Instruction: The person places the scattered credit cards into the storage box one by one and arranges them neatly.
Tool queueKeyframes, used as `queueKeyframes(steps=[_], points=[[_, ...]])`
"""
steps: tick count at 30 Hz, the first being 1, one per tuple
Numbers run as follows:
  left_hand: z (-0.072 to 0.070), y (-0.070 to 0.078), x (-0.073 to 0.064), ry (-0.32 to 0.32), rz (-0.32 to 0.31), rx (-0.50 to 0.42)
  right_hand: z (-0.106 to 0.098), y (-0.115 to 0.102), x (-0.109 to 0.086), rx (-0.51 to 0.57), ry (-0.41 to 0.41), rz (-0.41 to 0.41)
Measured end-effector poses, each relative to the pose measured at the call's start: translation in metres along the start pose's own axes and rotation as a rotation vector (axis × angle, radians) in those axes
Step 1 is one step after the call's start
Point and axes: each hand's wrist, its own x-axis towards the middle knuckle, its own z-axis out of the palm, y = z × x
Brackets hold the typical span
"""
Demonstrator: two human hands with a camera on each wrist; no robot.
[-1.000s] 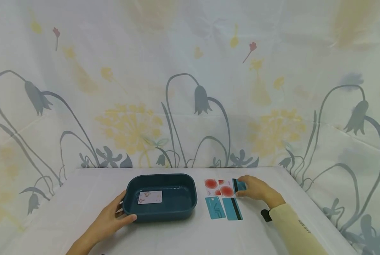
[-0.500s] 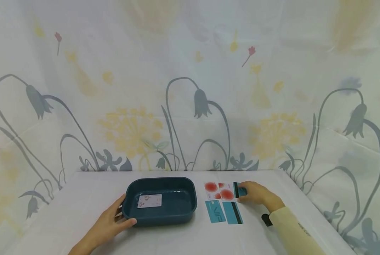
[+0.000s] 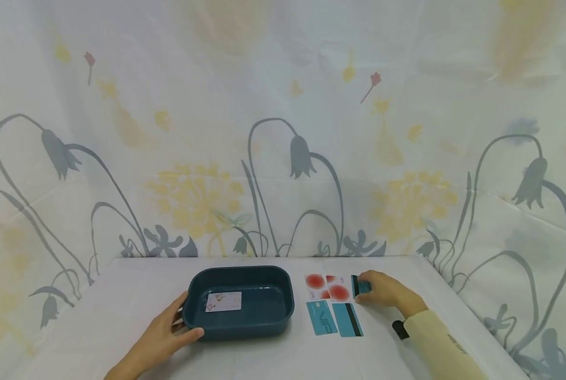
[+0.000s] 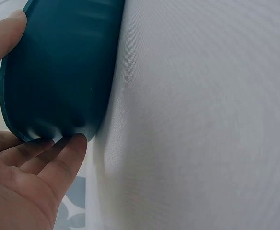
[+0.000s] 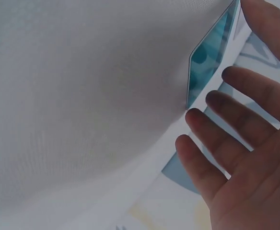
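My left hand (image 3: 161, 332) holds the near-left corner of a dark teal plastic basin (image 3: 245, 328), thumb at the front rim. In the left wrist view its fingertips (image 4: 77, 141) press the outer end wall. A white card with a floral print (image 3: 223, 302) lies inside the basin. At the right, my right hand (image 3: 382, 289) holds a blue card with a black stripe (image 3: 361, 286) between thumb and fingers, partly covering it. The right wrist view shows this card (image 5: 209, 57) close over the cloth, the other fingers spread beside it.
Left of the held card lie two white cards with red circles (image 3: 315, 285) (image 3: 338, 289). Nearer me are a blue VIP card (image 3: 322, 317) and a striped blue card (image 3: 347, 320). White cloth (image 3: 273, 361) covers the table; a floral curtain (image 3: 273, 200) hangs behind.
The right hand and its striped blue card have shifted slightly right, widening the gap to the red-circle cards. The left hand stays at the basin. The head view has tilted up slightly.
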Motion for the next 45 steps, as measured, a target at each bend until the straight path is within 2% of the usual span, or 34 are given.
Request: queueKeyframes(steps=[7,12,17,21,26,33,42,45], points=[[-0.002,-0.001,0.000,-0.006,0.016,0.027,0.002,-0.001,0.002,-0.023,-0.034,0.026],[-0.001,0.001,0.000,-0.001,0.047,0.036,0.001,0.004,0.000,-0.053,-0.042,-0.008],[-0.002,0.003,-0.001,-0.002,0.049,0.038,-0.006,0.007,-0.002,-0.042,-0.065,-0.022],[-0.002,0.003,0.000,-0.007,0.041,0.038,-0.010,0.008,-0.003,-0.015,-0.079,-0.004],[-0.002,0.002,0.001,-0.002,0.037,0.039,-0.007,0.005,-0.001,0.024,-0.058,0.028],[0.000,0.001,0.000,-0.004,0.038,0.034,-0.001,0.004,-0.002,-0.017,-0.053,0.070],[0.000,0.000,0.000,0.004,0.033,0.036,-0.006,0.011,-0.007,0.022,-0.077,-0.002],[-0.001,0.000,0.000,0.005,0.034,0.037,-0.006,0.013,-0.007,0.053,-0.071,-0.001]])
